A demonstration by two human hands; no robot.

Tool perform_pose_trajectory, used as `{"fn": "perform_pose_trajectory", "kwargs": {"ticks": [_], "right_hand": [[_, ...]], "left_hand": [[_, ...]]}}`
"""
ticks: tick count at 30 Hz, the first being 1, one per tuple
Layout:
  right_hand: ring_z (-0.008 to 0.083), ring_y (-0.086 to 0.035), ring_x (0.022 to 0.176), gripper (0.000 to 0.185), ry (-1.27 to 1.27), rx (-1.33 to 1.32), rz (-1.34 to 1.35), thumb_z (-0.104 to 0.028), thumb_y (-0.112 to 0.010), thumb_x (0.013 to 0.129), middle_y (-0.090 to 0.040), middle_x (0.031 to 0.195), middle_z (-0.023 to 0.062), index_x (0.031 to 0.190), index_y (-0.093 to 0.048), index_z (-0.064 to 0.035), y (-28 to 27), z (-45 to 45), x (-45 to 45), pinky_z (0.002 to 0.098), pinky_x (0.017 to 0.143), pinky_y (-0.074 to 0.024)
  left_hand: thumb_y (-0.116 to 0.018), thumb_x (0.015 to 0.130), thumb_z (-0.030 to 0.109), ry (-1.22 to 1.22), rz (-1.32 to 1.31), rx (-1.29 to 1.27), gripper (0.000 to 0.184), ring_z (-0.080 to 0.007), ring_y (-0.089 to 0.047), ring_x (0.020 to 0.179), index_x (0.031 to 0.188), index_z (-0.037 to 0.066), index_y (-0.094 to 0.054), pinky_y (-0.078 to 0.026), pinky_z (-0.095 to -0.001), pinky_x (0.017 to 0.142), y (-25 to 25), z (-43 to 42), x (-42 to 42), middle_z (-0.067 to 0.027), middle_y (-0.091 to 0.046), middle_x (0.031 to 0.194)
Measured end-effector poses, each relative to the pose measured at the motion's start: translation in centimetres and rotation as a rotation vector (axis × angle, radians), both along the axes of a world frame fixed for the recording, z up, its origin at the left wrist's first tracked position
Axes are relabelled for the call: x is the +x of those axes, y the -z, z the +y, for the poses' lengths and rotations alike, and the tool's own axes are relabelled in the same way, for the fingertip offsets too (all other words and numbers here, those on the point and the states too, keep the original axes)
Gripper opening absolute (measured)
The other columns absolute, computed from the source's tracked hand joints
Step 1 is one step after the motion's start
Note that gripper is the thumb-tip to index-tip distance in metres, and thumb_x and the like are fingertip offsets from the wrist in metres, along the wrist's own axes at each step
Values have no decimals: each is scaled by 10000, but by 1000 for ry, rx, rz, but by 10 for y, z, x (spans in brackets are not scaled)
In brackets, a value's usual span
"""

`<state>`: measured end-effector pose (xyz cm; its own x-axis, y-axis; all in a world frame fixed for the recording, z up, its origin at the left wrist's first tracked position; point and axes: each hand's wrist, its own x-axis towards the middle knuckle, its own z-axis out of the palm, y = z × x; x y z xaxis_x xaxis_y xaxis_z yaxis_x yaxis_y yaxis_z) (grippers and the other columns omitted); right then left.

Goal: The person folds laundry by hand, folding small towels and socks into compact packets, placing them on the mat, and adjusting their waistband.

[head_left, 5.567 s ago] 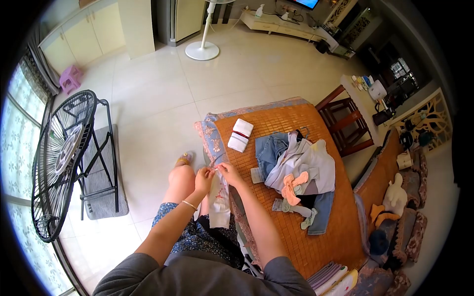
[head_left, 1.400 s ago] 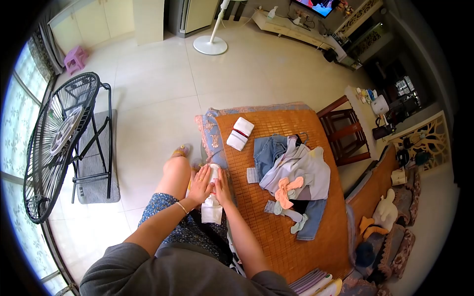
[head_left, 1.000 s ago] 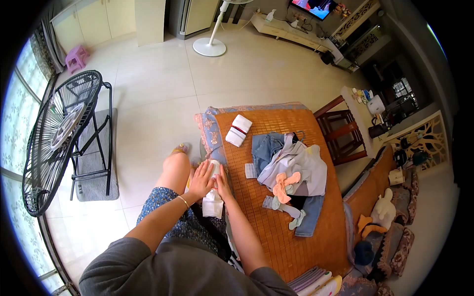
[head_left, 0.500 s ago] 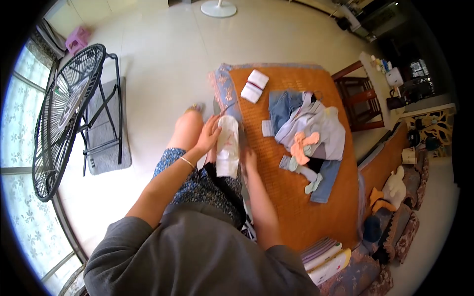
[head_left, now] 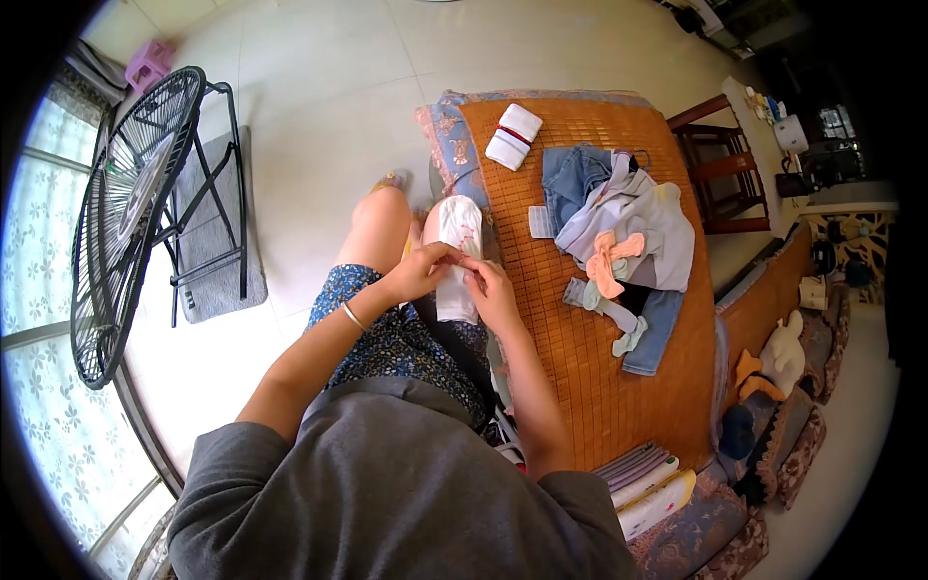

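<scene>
A long folded white cloth (head_left: pixel 458 224) with a faint pinkish print lies along my right thigh and knee. Over its middle, my left hand (head_left: pixel 423 272), with a bangle at the wrist, reaches in from the left with bent fingers. Opposite it, my right hand (head_left: pixel 491 292) meets it from the right. The fingertips of both are pinched together just over the cloth, and what is between them is too small to make out. On the mat beside me is a pile of clothes: blue jeans (head_left: pixel 574 176), a pale grey top (head_left: pixel 667 232) and peach-coloured socks (head_left: pixel 607 263).
A woven brown mat (head_left: pixel 541 367) covers the seat to my right. A white bundle with a dark red band (head_left: pixel 513 136) lies at its far end, folded fabrics (head_left: pixel 643 488) near me. A black corded folding chair (head_left: pixel 135 213) stands left, a wooden chair (head_left: pixel 720 169) beyond the mat.
My left hand has come down from the cloth's far end. My right hand has moved up from its side, and the two now meet over the middle.
</scene>
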<state>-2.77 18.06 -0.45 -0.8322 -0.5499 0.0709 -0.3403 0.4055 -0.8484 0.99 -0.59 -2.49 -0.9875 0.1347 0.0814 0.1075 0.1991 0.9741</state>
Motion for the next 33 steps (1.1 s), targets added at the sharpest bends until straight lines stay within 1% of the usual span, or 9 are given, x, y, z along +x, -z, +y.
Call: {"fn": "perform_pose_trajectory", "kwargs": {"ticks": [5, 14, 16, 20, 22, 26, 28, 31, 33], "right_hand": [[225, -606, 798, 167, 4, 22, -50, -53, -575, 848, -614, 901, 119, 1005, -597, -1, 10, 4, -1, 301, 699, -476], [276, -582, 773, 85, 3, 83, -8, -91, -562, 854, -592, 834, 127, 899, -572, -21, 3, -1, -6, 349, 666, -453], [206, -592, 721, 81, -6, 98, 40, -81, -559, 874, -600, 820, 105, 894, -558, -2, 3, -1, -7, 294, 665, -464], [171, -585, 717, 83, 59, -9, -143, -91, -562, 880, -606, 815, 92, 895, -557, -9, 2, -1, -4, 287, 657, -458], [218, -614, 754, 88, 42, 11, -267, -99, -584, 863, -619, 851, 124, 909, -570, -25, 7, 3, -8, 313, 671, -478], [228, -612, 722, 111, 73, 45, -274, -97, -600, 851, -622, 839, 126, 918, -569, -13, 10, 2, -13, 309, 653, -479], [233, -618, 742, 116, 38, 66, -248, -100, -604, 849, -626, 867, 131, 914, -583, -5, 8, 0, -16, 300, 654, -478], [168, -569, 744, 114, -9, 2, -220, -97, -593, 852, -604, 817, 92, 912, -600, 0, 5, -1, -14, 290, 670, -447], [201, -557, 753, 115, -44, 92, -118, -102, -598, 844, -587, 805, 102, 898, -607, 0, 5, 2, -17, 310, 679, -440]], "left_hand": [[-520, 822, -12, -51, -175, -22, 202, -198, -609, 854, 1023, 7, -528, -489, -319, 757, -10, -1, 6, -114, -594, 944], [-677, 765, 91, 4, 54, -125, 163, -242, -571, 816, 847, 10, -561, -469, -325, 736, -1, -6, 1, -117, -532, 922], [-693, 758, 92, -6, -84, -123, 175, -245, -568, 874, 830, -11, -572, -457, -325, 785, -1, -5, 0, -105, -555, 949], [-673, 775, 81, 0, -95, -89, 139, -249, -560, 944, 832, -17, -591, -444, -327, 828, 14, -6, -2, -110, -574, 984], [-657, 790, 75, -16, -63, -60, 117, -256, -558, 972, 840, -18, -606, -439, -326, 850, 18, -7, -2, -114, -587, 1002], [-645, 800, 71, -20, -18, -101, 112, -257, -558, 971, 862, -19, -618, -441, -327, 852, 21, -6, -2, -113, -585, 997], [-662, 786, 90, -68, -47, -79, 139, -241, -575, 866, 866, -21, -638, -467, -313, 779, 13, -4, -1, -105, -580, 940], [-645, 811, 103, -13, -67, -73, 161, -262, -566, 935, 927, -9, -656, -450, -331, 828, 2, -6, 1, -121, -577, 1009], [-644, 813, 109, -15, -31, -109, 168, -266, -567, 920, 936, -4, -659, -454, -332, 816, 1, -4, 3, -124, -576, 1003]]}}
